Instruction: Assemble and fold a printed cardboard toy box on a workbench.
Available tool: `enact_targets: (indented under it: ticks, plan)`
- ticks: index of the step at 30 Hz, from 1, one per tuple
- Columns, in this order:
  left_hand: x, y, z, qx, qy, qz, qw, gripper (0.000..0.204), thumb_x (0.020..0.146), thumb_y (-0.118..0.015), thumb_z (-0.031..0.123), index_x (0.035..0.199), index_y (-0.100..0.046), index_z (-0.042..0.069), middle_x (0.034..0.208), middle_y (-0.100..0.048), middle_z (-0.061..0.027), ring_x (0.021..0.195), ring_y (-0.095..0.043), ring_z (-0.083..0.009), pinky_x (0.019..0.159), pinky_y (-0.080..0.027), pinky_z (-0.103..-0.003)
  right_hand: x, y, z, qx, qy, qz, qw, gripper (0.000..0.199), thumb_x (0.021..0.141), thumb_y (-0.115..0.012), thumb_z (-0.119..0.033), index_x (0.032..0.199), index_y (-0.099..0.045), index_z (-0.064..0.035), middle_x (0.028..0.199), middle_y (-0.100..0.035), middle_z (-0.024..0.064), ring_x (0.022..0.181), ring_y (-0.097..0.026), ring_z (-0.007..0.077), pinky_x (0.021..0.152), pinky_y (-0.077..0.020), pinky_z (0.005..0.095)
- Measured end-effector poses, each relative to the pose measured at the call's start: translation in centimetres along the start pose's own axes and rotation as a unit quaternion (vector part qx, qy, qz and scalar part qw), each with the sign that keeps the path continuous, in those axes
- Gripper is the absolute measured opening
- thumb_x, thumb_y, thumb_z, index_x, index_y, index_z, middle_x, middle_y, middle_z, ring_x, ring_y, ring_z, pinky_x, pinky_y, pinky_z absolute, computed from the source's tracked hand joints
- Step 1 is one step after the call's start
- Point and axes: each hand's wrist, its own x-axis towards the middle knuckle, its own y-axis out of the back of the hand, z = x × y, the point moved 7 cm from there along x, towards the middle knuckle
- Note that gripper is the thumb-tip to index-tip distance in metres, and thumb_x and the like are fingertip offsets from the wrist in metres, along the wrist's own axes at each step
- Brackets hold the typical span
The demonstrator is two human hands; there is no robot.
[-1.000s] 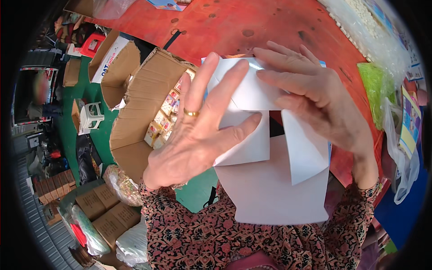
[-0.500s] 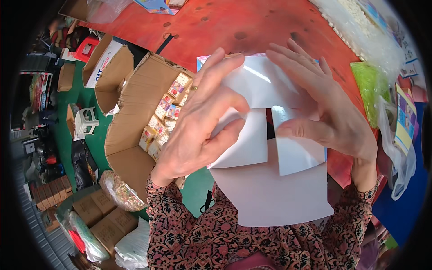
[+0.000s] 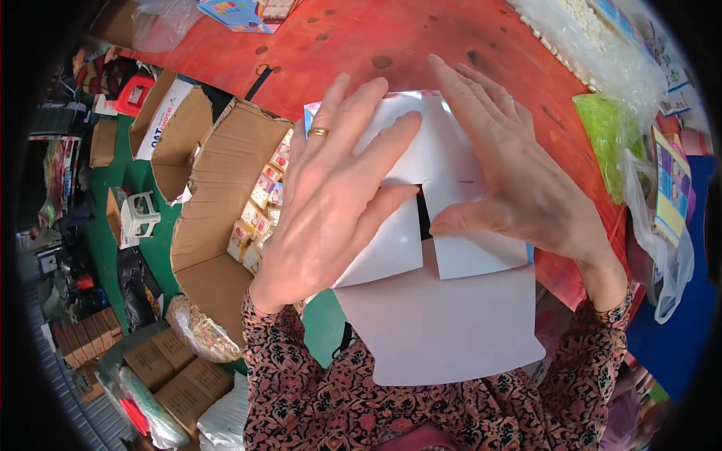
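Pressing flat w/ fingers spread, left hand (image 3: 331, 203) & right hand (image 3: 511, 177) each pin 1 flap of white card box (image 3: 444, 323)

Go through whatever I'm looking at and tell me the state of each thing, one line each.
White card box: partly folded, two side flaps turned in, bottom flap lying open.
Left hand: flat, pressing the left flap down.
Right hand: flat, pressing the right flap down.
Large cardboard carton: open, small packets stacked inside.
Smaller cardboard carton: open, contents not visible.
Clear plastic bag: hanging off the red table edge.
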Motion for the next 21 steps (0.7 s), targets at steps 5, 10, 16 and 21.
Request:
enact_targets:
  ticks: [5, 10, 16, 21]
  plan:
    - [0.1, -0.5, 0.3, 0.016, -0.003, -0.006, 1.0, 0.051, 0.074, -0.072, 0.012, 0.121, -0.059, 0.0, 0.137, -0.046, -0.0211, 0.13, -0.04, -0.0442, 0.103, -0.035, -0.046, 0.0, -1.0, -0.3, -0.117, -0.014, -0.006, 0.993, 0.124, 0.054, -0.086, -0.019, 0.151, -0.01, -0.0087, 0.15, -0.027, 0.016, 0.141, -0.019, 0.0373, 0.112, -0.0192, 0.0519]
    - [0.2, -0.4, 0.5, 0.056, -0.009, -0.019, 0.998, 0.052, 0.076, -0.071, 0.017, 0.124, -0.057, 0.001, 0.139, -0.045, -0.0205, 0.13, -0.039, -0.0426, 0.102, -0.035, -0.045, 0.1, -0.6, 0.3, -0.03, -0.029, 0.021, 0.999, 0.121, 0.056, -0.085, -0.015, 0.151, -0.011, -0.0078, 0.151, -0.026, 0.0159, 0.14, -0.019, 0.0379, 0.112, -0.0207, 0.0506]
    - [0.3, -0.8, 0.7, 0.064, -0.021, -0.026, 0.997, 0.06, 0.073, -0.074, 0.026, 0.124, -0.057, 0.001, 0.139, -0.044, -0.0198, 0.13, -0.039, -0.0429, 0.104, -0.033, -0.047, -1.2, 1.0, 1.3, 0.158, 0.063, 0.125, 0.978, 0.115, 0.06, -0.087, -0.021, 0.15, -0.018, -0.0063, 0.151, -0.028, 0.0166, 0.139, -0.029, 0.0309, 0.112, -0.026, 0.0401]
    - [0.5, -0.6, 0.7, 0.043, 0.004, -0.034, 0.998, 0.061, 0.072, -0.074, 0.027, 0.123, -0.057, -0.002, 0.138, -0.045, -0.021, 0.128, -0.04, -0.0438, 0.105, -0.032, -0.048, -3.7, 1.5, 2.5, 0.431, 0.004, 0.234, 0.872, 0.089, 0.076, -0.076, -0.035, 0.144, -0.031, 0.0008, 0.143, -0.041, 0.0191, 0.133, -0.039, 0.0292, 0.109, -0.0308, 0.0423]
